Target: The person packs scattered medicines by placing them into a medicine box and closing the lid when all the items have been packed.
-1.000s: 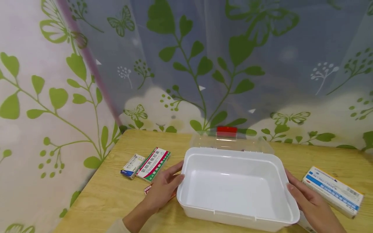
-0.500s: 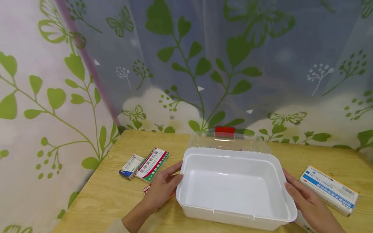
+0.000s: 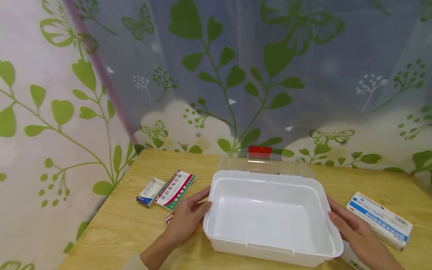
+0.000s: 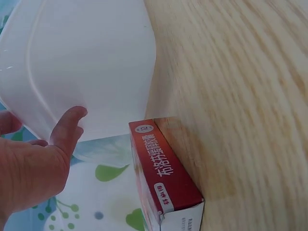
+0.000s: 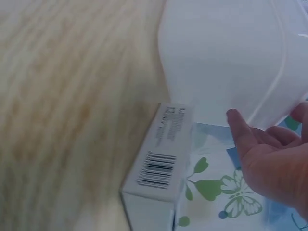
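A white plastic storage box (image 3: 270, 250) stands in front of me, its inside bare. Its clear lid (image 3: 293, 167) with a red latch (image 3: 260, 152) is swung back behind it. My left hand (image 3: 186, 217) holds the left end, thumb at the rim and fingers along the outer wall. At the opposite end my right hand (image 3: 359, 234) grips in the same way. A red medicine carton (image 4: 166, 168) lies below the left hand, largely hidden in the head view. Beside the box's right end, below my right hand, is a white carton with a barcode (image 5: 158, 166).
On the left of the wooden table (image 3: 111, 232) lie a small white and blue carton (image 3: 150, 192) and a green, white and red carton (image 3: 175, 190). A white and blue carton (image 3: 379, 220) lies at the right. A leaf-patterned curtain (image 3: 209, 93) hangs behind.
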`<state>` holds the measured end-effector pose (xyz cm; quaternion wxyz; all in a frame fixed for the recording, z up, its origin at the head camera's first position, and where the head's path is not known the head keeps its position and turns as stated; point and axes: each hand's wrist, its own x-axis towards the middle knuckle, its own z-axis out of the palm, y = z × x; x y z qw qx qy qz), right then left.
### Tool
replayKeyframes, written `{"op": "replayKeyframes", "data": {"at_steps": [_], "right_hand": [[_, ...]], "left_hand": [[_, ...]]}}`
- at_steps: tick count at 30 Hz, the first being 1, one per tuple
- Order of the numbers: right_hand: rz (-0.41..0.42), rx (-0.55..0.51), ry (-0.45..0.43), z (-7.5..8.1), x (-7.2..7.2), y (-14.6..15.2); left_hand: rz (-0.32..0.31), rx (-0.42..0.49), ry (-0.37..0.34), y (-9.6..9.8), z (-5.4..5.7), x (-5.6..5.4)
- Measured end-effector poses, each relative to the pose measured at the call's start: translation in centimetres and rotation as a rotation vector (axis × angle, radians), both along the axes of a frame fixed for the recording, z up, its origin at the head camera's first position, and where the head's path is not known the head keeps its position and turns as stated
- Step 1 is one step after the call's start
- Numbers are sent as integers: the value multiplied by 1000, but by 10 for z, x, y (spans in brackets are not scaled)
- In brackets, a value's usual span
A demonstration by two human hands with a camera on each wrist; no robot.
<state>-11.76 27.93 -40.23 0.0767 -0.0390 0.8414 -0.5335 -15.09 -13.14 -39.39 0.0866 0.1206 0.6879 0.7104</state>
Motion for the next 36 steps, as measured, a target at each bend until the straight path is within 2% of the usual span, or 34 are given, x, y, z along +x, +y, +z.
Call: {"op": "replayKeyframes", "data": {"at_steps": [4, 7, 10, 13, 15, 20, 24, 32, 36], "right_hand": [[23, 69, 25, 6, -1, 2], [74, 92, 100, 6, -2, 10], [98, 216, 159, 11, -6, 24], [54, 413, 155, 16, -11, 43], [37, 493, 133, 18, -17, 57], [8, 646, 113, 10, -33, 94], [9, 749, 86, -6, -40, 114], [40, 1001, 173, -31, -42, 131], [40, 1055, 233, -36, -42, 134]], "left_hand": [[11, 2, -18, 1, -2, 0], [44, -2, -17, 3, -2, 2], [62, 18, -22, 4, -1, 3], [50, 58, -47, 4, -1, 4], [38, 87, -69, 4, -1, 4], [34, 101, -68, 5, -2, 4], [22, 113, -66, 5, -3, 4], [22, 120, -49, 6, -6, 4], [32, 108, -50, 5, -7, 5]]}}
